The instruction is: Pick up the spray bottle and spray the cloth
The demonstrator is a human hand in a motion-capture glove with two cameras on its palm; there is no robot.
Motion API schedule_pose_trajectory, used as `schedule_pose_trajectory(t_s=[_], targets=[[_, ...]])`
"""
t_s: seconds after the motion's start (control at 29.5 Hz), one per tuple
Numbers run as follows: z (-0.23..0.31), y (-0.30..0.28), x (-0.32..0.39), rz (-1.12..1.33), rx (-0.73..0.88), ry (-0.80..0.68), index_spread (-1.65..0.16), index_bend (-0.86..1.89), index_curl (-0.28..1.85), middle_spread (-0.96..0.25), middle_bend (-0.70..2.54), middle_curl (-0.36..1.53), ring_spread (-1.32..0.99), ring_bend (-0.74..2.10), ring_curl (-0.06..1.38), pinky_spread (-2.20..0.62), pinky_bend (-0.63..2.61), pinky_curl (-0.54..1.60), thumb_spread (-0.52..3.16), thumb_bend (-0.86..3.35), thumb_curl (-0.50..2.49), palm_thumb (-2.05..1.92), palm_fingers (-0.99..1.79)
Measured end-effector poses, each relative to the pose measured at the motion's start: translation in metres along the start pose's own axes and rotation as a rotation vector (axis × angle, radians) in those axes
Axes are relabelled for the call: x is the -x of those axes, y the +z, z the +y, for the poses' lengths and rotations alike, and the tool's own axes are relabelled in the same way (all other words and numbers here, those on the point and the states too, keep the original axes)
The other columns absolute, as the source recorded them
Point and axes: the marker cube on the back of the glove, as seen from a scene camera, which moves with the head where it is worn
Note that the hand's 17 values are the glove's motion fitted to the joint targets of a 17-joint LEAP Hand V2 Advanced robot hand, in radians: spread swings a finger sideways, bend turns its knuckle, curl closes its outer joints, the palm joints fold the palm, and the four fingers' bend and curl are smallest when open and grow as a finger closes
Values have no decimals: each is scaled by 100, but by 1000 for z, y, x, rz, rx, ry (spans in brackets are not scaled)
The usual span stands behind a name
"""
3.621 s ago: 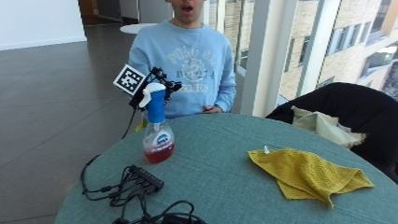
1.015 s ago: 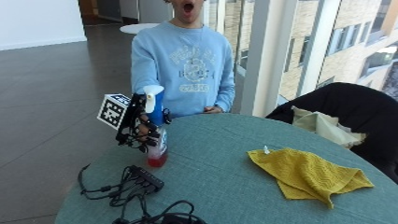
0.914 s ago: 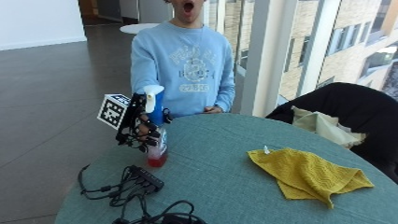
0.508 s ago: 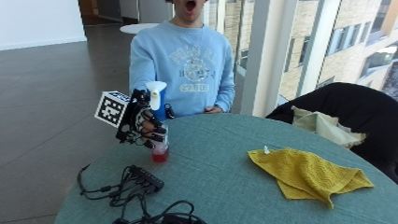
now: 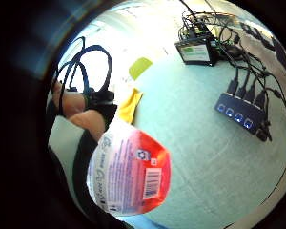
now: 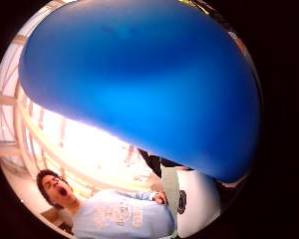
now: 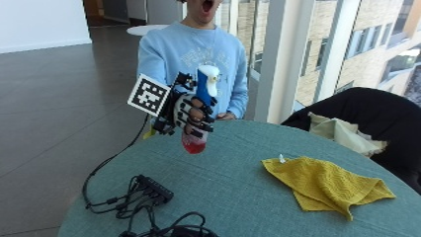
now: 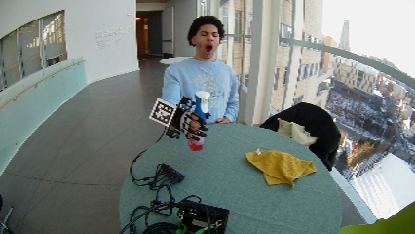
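Now: right hand clenched around the bottle, fingers curled round its blue neck below the white spray head, bottle upright and lifted clear of the worktop, red liquid showing at its base. Held above the worktop's near-left part, in front of a person in a pale blue sweatshirt. Cloth, yellow and rumpled, flat on the green worktop well apart from the bottle, toward the side with the windows. Black hub with a tangle of cables on the worktop below and beside the raised bottle, not touching it. Dark chair with a pale bag on it just beyond the worktop's far edge, behind the cloth. From the little finger side: bottle's labelled base close to the palm, with barcode, over the green worktop; hub with lit ports and a screened box beyond. From the thumb side: bottle's blue part filling most of the view.
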Motion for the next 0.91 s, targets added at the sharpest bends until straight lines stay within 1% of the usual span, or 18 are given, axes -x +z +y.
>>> schedule_pose_trajectory(t_s=[0.07,0.27,0.44,0.91], targets=[[-6,6,6,6,48,-32,-22,14,38,-9,34,49,-10,53,40,13,20,30,58,-3,65,93,113],[-23,20,21,3,176,-10,-21,14,39,-9,34,49,-9,53,40,12,19,31,57,-3,66,92,113],[-35,38,34,13,274,-31,-21,14,39,-9,34,49,-9,53,40,12,20,32,57,-3,67,92,114],[-66,117,70,97,576,-30,-19,12,38,-7,35,49,-7,58,40,10,21,34,59,-3,68,90,116]])
